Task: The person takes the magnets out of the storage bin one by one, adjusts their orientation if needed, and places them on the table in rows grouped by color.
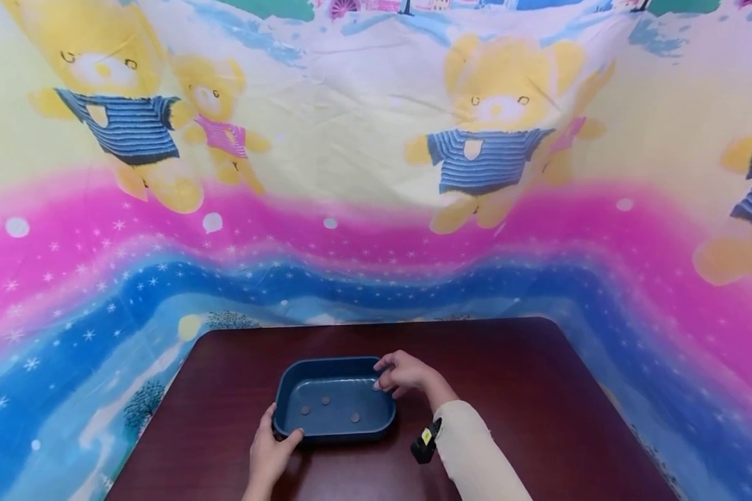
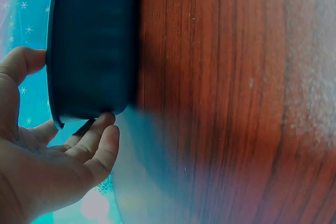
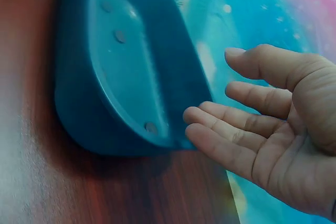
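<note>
A dark blue rectangular plastic tray (image 1: 332, 435) with rounded corners stands on the table. Several small round coins lie apart on its floor: one coin (image 1: 354, 417) near the front, another coin (image 3: 151, 128) by the right end. My left hand (image 1: 269, 449) grips the tray's left front corner, thumb at the rim; in the left wrist view the left hand's fingers (image 2: 92, 145) reach round the outer wall. My right hand (image 1: 404, 374) hovers at the tray's back right corner. Seen from its wrist, the right hand (image 3: 273, 135) has loosely spread fingers and nothing between them.
The dark reddish-brown table (image 1: 507, 390) has rounded back corners. Behind and on both sides hangs a cloth (image 1: 363, 243) printed with bears and snowflakes. A small black device (image 1: 423, 444) with a yellow label sits on the right wrist beside a cream sleeve (image 1: 476, 452).
</note>
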`<state>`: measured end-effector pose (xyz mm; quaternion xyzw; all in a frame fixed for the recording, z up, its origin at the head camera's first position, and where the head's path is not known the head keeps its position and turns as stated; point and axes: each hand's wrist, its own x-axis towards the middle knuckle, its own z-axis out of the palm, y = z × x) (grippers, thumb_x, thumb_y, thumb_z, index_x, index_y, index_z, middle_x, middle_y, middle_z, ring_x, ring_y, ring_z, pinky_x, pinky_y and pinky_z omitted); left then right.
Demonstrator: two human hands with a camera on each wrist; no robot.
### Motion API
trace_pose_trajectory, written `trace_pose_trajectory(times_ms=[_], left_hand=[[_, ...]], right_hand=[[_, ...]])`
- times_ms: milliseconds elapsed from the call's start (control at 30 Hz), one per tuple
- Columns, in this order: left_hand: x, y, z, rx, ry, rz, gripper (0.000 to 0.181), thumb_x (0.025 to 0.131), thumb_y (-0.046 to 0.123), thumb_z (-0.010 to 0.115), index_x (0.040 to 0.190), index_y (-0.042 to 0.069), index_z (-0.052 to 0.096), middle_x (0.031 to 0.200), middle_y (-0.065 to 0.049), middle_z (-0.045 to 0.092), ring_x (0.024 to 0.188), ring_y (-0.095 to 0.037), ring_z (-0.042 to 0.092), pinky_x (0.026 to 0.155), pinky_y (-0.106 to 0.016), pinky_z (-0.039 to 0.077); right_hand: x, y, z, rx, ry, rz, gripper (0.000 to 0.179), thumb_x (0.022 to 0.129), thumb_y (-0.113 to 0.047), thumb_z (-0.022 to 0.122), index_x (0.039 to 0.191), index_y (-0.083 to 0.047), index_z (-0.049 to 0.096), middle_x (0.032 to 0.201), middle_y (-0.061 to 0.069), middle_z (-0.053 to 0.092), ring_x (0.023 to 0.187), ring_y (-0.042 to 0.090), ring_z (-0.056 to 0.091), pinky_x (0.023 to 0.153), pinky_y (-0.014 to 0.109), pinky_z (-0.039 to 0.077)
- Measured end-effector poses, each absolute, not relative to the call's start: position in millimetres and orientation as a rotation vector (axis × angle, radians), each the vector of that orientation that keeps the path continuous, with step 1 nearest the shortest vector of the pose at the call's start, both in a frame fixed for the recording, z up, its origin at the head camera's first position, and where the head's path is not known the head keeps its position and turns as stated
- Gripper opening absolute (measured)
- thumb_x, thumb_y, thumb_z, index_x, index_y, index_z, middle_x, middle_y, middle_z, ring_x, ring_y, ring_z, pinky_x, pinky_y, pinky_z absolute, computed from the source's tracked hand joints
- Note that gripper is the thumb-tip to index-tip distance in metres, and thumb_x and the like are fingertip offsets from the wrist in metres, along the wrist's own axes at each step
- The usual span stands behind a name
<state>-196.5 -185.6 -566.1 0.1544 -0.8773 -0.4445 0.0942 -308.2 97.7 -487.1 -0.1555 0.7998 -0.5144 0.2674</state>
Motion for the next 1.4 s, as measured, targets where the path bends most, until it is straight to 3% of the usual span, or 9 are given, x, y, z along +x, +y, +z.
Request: trace_pose_trajectory(times_ms=[333,433,567,667,767,900,1033,1167,1400], left_hand=[[-196.9,-185.8,-565.5,0.483,-2.585,-1.382,0.082,0.075,0.024,0.074,0.14,-0.001,0.031,0.126,-0.032,0.047,0.101,-0.04,0.054,0.083,-0.051,0.042],[-197.1,-186.1,-565.7,0.492,-2.563,-1.394,0.079,0.075,0.022,0.074,0.14,0.0,0.033,0.127,-0.03,0.047,0.102,-0.038,0.055,0.084,-0.05,0.042],[-197.8,-186.7,-566.3,0.498,-2.551,-1.405,0.078,0.075,0.021,0.074,0.139,0.002,0.034,0.128,-0.028,0.048,0.101,-0.036,0.056,0.084,-0.049,0.041],[-198.3,-187.4,-566.9,0.494,-2.549,-1.41,0.078,0.074,0.022,0.075,0.138,0.001,0.035,0.128,-0.028,0.048,0.101,-0.037,0.056,0.083,-0.049,0.042],[-198.1,-188.4,-567.6,0.495,-2.541,-1.408,0.078,0.074,0.02,0.075,0.137,0.001,0.035,0.128,-0.028,0.047,0.101,-0.038,0.057,0.083,-0.049,0.043],[-198.2,-189.1,-567.9,0.496,-2.532,-1.419,0.076,0.074,0.019,0.075,0.137,0.002,0.036,0.128,-0.026,0.049,0.1,-0.035,0.058,0.082,-0.047,0.044],[-199.0,-189.2,-566.7,0.486,-2.536,-1.42,0.076,0.074,0.02,0.075,0.137,0.003,0.036,0.127,-0.027,0.05,0.098,-0.034,0.058,0.081,-0.045,0.044],[-199.9,-190.8,-565.9,0.483,-2.531,-1.412,0.075,0.074,0.02,0.075,0.137,0.004,0.038,0.124,-0.027,0.052,0.096,-0.032,0.059,0.079,-0.044,0.044],[-198.7,-192.3,-569.2,0.488,-2.538,-1.42,0.075,0.074,0.021,0.076,0.136,0.005,0.039,0.122,-0.026,0.054,0.094,-0.03,0.06,0.078,-0.043,0.045]], right_hand=[[-311.1,67.8,-489.5,-0.294,2.207,-1.328,0.033,0.083,-0.005,0.065,0.113,0.006,0.057,0.084,0.013,0.063,0.095,0.037,0.056,0.074,0.051,0.049],[-311.5,59.2,-491.4,-0.245,2.268,-1.306,0.006,0.085,-0.005,0.061,0.082,0.0,0.059,0.07,0.005,0.056,0.078,0.032,0.055,0.07,0.051,0.05],[-313.4,47.6,-496.4,-0.148,2.383,-1.232,0.042,0.086,-0.005,0.06,0.053,-0.012,0.036,0.051,0.0,0.032,0.051,0.022,0.039,0.063,0.05,0.051],[-315.8,40.4,-499.6,-0.086,2.455,-1.158,0.034,0.085,-0.009,0.062,0.058,-0.01,0.042,0.054,0.002,0.036,0.053,0.022,0.042,0.061,0.051,0.051],[-318.6,34.7,-502.8,-0.054,2.506,-1.094,0.017,0.084,-0.013,0.065,0.081,0.0,0.054,0.072,0.009,0.049,0.069,0.029,0.053,0.06,0.051,0.049],[-320.1,31.5,-508.5,-0.037,2.548,-1.044,0.03,0.083,-0.015,0.066,0.102,0.006,0.056,0.091,0.015,0.055,0.084,0.034,0.055,0.06,0.051,0.048],[-318.8,31.4,-516.9,-0.043,2.537,-1.059,0.015,0.084,-0.012,0.063,0.079,-0.001,0.055,0.074,0.007,0.048,0.068,0.025,0.05,0.056,0.043,0.046],[-316.9,29.9,-526.1,-0.101,2.526,-1.176,0.04,0.083,-0.007,0.059,0.052,-0.016,0.036,0.051,-0.003,0.029,0.044,0.014,0.03,0.043,0.029,0.031],[-315.2,26.6,-540.0,-0.166,2.672,-1.203,0.034,0.08,-0.005,0.06,0.055,-0.013,0.037,0.053,-0.003,0.033,0.045,0.013,0.032,0.044,0.028,0.028]])
